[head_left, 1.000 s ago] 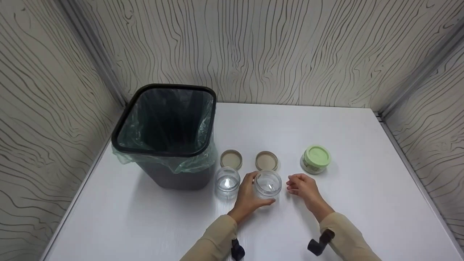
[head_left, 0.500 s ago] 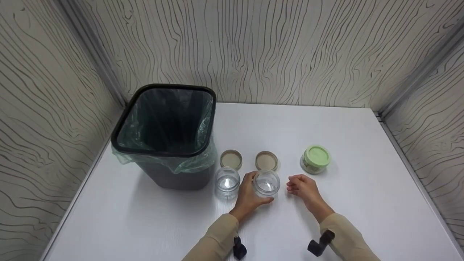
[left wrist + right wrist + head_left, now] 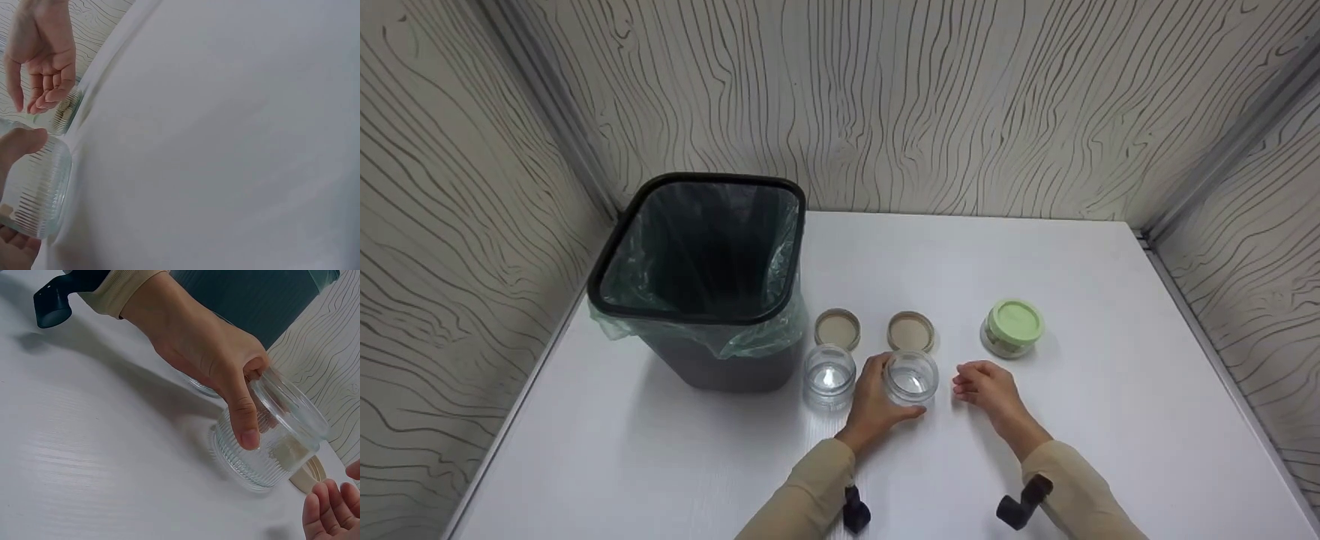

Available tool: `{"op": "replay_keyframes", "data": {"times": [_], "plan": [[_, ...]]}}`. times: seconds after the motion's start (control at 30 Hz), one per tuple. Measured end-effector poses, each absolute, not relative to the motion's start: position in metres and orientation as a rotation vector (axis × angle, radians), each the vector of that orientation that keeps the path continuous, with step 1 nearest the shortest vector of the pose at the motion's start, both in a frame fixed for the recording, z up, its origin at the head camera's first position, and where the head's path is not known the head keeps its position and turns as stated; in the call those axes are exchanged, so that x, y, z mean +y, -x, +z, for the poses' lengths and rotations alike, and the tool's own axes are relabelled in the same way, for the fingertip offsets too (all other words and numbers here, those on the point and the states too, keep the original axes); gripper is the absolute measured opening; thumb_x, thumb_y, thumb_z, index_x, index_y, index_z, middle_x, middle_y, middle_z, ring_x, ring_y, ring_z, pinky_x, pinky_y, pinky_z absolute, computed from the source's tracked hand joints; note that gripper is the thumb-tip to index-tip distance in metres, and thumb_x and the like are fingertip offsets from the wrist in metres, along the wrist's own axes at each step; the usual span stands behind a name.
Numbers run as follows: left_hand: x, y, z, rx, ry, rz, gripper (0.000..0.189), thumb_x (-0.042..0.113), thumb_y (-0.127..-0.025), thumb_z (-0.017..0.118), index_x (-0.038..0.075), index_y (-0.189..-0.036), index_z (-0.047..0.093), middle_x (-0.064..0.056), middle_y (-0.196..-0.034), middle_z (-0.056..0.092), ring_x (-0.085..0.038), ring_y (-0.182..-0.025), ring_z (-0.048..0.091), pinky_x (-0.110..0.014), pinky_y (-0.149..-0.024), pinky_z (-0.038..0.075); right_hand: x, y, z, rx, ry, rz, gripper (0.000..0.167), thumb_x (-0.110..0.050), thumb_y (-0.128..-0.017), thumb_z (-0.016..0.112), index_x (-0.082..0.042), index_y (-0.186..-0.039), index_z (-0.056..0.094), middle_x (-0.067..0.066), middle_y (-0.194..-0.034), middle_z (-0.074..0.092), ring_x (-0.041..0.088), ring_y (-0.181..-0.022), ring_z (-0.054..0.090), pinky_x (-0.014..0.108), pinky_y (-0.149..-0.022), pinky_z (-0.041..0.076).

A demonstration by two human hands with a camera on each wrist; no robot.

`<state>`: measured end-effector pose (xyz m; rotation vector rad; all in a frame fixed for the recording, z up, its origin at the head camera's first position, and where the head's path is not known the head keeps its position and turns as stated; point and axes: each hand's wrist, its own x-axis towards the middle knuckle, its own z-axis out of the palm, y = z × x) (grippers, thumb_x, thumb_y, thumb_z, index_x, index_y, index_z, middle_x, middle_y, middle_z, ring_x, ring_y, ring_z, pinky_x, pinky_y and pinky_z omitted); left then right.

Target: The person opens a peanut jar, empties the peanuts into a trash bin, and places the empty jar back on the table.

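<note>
My left hand [image 3: 877, 405] grips a clear ribbed glass jar [image 3: 913, 379] round its side, with the thumb at the front. The jar has no lid on and its mouth faces up. Seen from the right wrist, the thumb lies along the wall of the jar [image 3: 264, 444]. My right hand [image 3: 988, 388] hovers just to the right with loosely curled fingers, and holds nothing. A second lidless clear jar [image 3: 830, 377] stands left of the left hand. Two beige round lids [image 3: 838, 330] lie behind the jars. A jar with a light green lid [image 3: 1014, 324] stands behind the right hand.
A dark waste bin [image 3: 742, 371] with a green plastic liner [image 3: 765, 334] stands at the left, close to the second jar. The white table [image 3: 1117, 360] is bounded at the back and sides by wood-patterned panels [image 3: 885, 105].
My left hand and its jar have shifted very slightly left. My right hand and the other things stay where they were.
</note>
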<state>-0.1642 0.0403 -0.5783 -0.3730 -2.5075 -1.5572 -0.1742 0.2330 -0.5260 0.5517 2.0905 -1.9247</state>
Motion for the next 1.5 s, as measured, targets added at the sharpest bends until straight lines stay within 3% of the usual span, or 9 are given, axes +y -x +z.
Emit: {"op": "replay_keyframes", "data": {"times": [0.73, 1.03, 1.33, 1.5], "plan": [[0.043, 0.164, -0.582, -2.51, 0.348, -1.58, 0.095, 0.015, -0.056, 0.09, -0.004, -0.133, 0.039, -0.017, -0.128, 0.052, -0.032, -0.124, 0.053, -0.039, -0.112, 0.043, 0.235, 0.176, -0.529, 2.186, -0.558, -1.82, 0.015, -0.011, -0.095, 0.053, 0.002, -0.102, 0.056, -0.005, -0.074, 0.062, 0.005, -0.067, 0.061, 0.018, -0.064, 0.056], [0.042, 0.159, -0.578, -2.494, 0.372, -1.613, 0.095, 0.017, -0.061, 0.089, -0.001, -0.137, 0.035, -0.016, -0.135, 0.047, -0.033, -0.13, 0.048, -0.041, -0.116, 0.039, 0.236, 0.176, -0.528, 2.412, -0.495, -1.696, 0.011, -0.009, -0.093, 0.056, 0.001, -0.096, 0.057, -0.007, -0.071, 0.062, 0.004, -0.065, 0.06, 0.016, -0.061, 0.052], [0.04, 0.157, -0.575, -2.469, 0.38, -1.602, 0.09, 0.016, -0.064, 0.087, -0.001, -0.136, 0.036, -0.017, -0.134, 0.046, -0.033, -0.129, 0.049, -0.043, -0.115, 0.039, 0.238, 0.176, -0.528, 2.745, -0.339, -1.466, 0.011, -0.007, -0.09, 0.061, 0.003, -0.094, 0.058, 0.011, -0.083, 0.066, 0.001, -0.066, 0.055, 0.012, -0.058, 0.047], [0.039, 0.157, -0.572, -2.45, 0.375, -1.581, 0.089, 0.017, -0.064, 0.086, -0.002, -0.135, 0.037, -0.018, -0.134, 0.046, -0.034, -0.129, 0.049, -0.045, -0.114, 0.04, 0.242, 0.177, -0.527, 2.914, -0.26, -1.392, 0.01, -0.005, -0.088, 0.064, 0.004, -0.091, 0.06, 0.018, -0.087, 0.067, 0.0, -0.069, 0.053, 0.011, -0.062, 0.046]]}}
